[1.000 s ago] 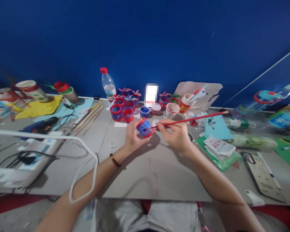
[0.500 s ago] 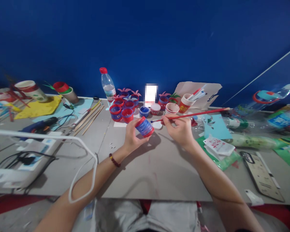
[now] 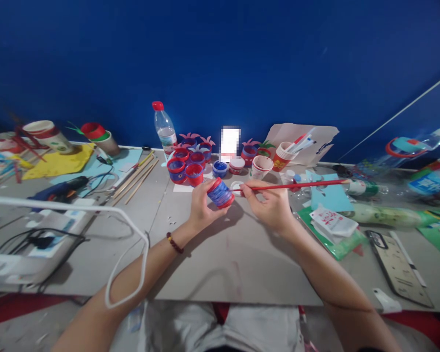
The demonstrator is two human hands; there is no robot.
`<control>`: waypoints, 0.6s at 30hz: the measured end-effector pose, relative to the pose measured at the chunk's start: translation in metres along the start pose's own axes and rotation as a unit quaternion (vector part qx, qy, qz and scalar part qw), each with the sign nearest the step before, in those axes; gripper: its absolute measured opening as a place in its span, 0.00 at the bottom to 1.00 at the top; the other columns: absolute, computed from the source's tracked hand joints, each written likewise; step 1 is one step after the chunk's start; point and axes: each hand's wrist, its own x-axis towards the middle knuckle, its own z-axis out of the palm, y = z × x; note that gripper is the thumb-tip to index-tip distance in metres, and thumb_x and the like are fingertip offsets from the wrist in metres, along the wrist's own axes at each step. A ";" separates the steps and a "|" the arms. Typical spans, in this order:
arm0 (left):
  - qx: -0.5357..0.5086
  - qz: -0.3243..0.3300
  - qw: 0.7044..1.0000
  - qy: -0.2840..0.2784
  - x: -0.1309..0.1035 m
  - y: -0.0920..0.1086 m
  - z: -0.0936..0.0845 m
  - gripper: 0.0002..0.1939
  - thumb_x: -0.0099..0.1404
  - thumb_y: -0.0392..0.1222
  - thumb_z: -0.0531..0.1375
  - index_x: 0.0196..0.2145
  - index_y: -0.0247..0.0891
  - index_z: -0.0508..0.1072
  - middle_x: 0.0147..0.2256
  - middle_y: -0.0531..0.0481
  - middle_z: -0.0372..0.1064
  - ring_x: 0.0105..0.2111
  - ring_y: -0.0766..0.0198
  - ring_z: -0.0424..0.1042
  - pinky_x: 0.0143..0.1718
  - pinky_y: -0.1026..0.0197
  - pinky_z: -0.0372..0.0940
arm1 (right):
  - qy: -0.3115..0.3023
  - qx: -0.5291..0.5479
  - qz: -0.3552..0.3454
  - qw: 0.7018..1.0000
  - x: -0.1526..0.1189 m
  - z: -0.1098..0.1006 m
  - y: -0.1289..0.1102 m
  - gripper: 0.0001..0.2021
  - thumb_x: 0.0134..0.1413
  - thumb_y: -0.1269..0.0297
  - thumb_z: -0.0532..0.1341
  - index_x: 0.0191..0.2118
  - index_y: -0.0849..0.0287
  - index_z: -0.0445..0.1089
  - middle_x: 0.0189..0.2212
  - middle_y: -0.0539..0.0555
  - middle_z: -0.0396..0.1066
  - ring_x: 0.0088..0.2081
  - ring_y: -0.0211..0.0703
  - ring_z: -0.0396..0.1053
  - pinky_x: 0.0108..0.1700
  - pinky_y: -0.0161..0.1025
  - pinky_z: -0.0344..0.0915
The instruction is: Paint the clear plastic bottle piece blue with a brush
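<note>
My left hand [image 3: 201, 205] is wrapped round a small cup [image 3: 220, 194], tilted on its side, with red rims and a wall streaked in blue paint. Between the fingers of my right hand [image 3: 267, 203] is a long red paintbrush [image 3: 297, 185], its tip at the cup's painted side. Behind them stand an open jar of blue paint [image 3: 220, 169] and a white-lidded jar [image 3: 236, 165]. A white lid [image 3: 236, 187] lies on the table, partly hidden by the brush and my right hand. Several red and blue cups [image 3: 194, 174] with paper leaves are grouped beyond my left hand.
A water bottle [image 3: 165, 129] stands at the back. Wooden sticks [image 3: 137, 181], a glue gun [image 3: 60, 189] and a power strip [image 3: 55, 244] lie left. To the right are paper cups [image 3: 262, 167], a pen cup [image 3: 283, 155], plastic bottles [image 3: 370, 215] and a phone [image 3: 398, 266].
My right hand has shifted slightly left, bringing the brush tip from just beside the cup onto its painted wall. The brush lies more level. My left hand keeps its hold on the cup.
</note>
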 end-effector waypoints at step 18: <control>0.036 -0.045 0.998 -0.016 -0.002 -0.002 -0.001 0.40 0.53 0.53 0.71 0.58 0.40 0.61 0.51 0.40 0.70 0.49 0.48 0.73 0.50 0.45 0.68 | -0.025 0.087 0.005 0.996 -0.005 0.007 -0.015 0.10 0.61 0.72 0.60 0.29 0.60 0.75 0.28 0.54 0.80 0.27 0.40 0.76 0.33 0.34 0.73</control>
